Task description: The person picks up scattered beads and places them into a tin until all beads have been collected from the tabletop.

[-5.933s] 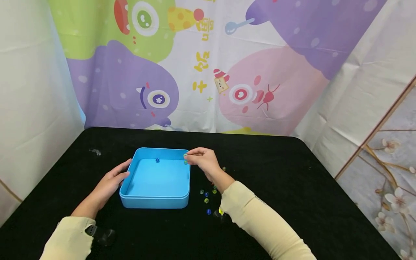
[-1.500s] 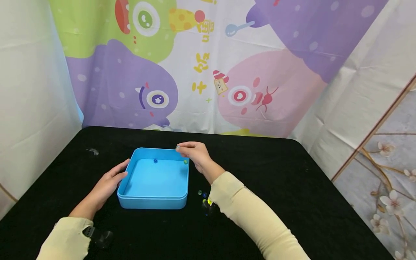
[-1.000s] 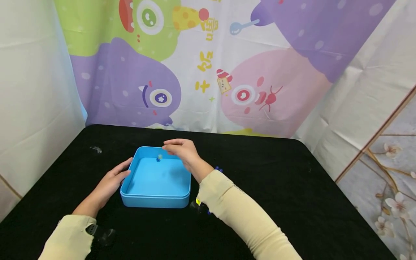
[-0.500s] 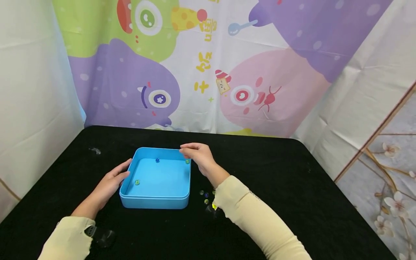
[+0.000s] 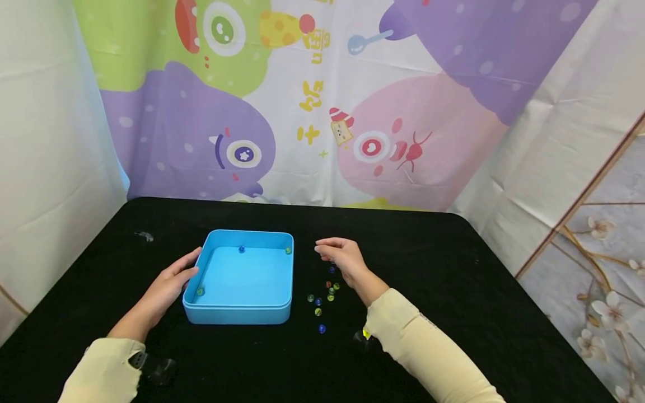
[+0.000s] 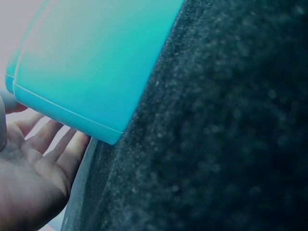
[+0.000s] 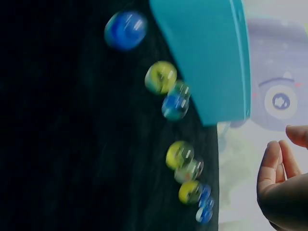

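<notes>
Left hand (image 5: 168,282), fingers straight, touches left side of square blue plastic box (image 5: 237,315); right hand (image 5: 346,260), empty, thumb parted, hovers above far multicoloured glass marbles (image 5: 330,298).

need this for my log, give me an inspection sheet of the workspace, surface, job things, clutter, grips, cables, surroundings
Surface: black tabletop, dark throughout.
Job's things: blue tray with three marbles inside; loose marbles scattered on its right.
Clutter: one pale mark or scrap, far left; cannot tell which.
Left grip: bare hand against the tray's left side.
Right grip: bare hand beside the tray, near the loose marbles; nothing seen held.
Cables: nothing seen.
Surroundings: cartoon curtain behind, floral panel at right.
</notes>
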A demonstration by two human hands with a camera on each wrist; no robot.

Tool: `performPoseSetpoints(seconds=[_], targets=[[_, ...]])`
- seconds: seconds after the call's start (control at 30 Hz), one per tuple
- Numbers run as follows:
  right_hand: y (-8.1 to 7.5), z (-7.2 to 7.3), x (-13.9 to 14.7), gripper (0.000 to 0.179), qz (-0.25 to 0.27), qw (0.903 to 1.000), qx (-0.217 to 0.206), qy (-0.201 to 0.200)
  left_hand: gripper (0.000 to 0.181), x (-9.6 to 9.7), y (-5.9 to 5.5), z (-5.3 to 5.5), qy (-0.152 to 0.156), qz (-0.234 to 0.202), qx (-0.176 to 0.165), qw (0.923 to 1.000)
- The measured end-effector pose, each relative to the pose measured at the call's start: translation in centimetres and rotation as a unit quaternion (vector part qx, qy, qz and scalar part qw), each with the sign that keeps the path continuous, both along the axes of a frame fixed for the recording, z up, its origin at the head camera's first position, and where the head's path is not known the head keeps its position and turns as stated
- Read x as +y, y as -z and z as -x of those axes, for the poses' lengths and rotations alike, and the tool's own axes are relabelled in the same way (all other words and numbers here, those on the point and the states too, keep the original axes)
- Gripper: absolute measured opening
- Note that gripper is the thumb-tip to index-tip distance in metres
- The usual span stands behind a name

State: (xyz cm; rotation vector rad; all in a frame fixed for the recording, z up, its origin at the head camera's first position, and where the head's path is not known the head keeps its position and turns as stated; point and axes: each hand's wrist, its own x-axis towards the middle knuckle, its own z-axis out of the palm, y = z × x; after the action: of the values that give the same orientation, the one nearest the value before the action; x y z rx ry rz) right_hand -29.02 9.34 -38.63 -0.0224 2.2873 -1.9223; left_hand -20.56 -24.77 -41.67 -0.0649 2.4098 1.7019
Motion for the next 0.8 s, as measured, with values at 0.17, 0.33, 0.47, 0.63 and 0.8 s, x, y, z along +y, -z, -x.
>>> performPoseSetpoints(seconds=[0.17, 0.33, 0.47, 0.63, 0.8], targets=[[1.0, 0.4, 1.7, 0.027, -0.006, 0.9996, -0.007, 0.027, 0.056, 0.0, 0.1, 0.0, 0.002, -0.001, 0.001, 1.0000], [1.8, 1.0, 3.1, 0.027, -0.014, 0.9987, -0.020, 0.045, 0.056, 0.0, 0.0, 0.0, 0.003, -0.003, 0.003, 1.0000], [2.7, 1.6, 3.9, 0.027, -0.036, 0.9976, -0.040, 0.044, 0.056, 0.0, 0.1, -0.1, 0.000, -0.001, 0.000, 1.0000], [3.6, 2.0, 4.4, 0.025, -0.054, 0.9956, -0.064, 0.042, 0.056, 0.2, 0.0, 0.0, -0.003, 0.001, -0.001, 1.0000], [3.8, 2.2, 4.5, 0.024, -0.094, 0.9936, -0.059, 0.021, 0.056, 0.1, 0.0, -0.1, -0.004, 0.002, 0.003, 1.0000]])
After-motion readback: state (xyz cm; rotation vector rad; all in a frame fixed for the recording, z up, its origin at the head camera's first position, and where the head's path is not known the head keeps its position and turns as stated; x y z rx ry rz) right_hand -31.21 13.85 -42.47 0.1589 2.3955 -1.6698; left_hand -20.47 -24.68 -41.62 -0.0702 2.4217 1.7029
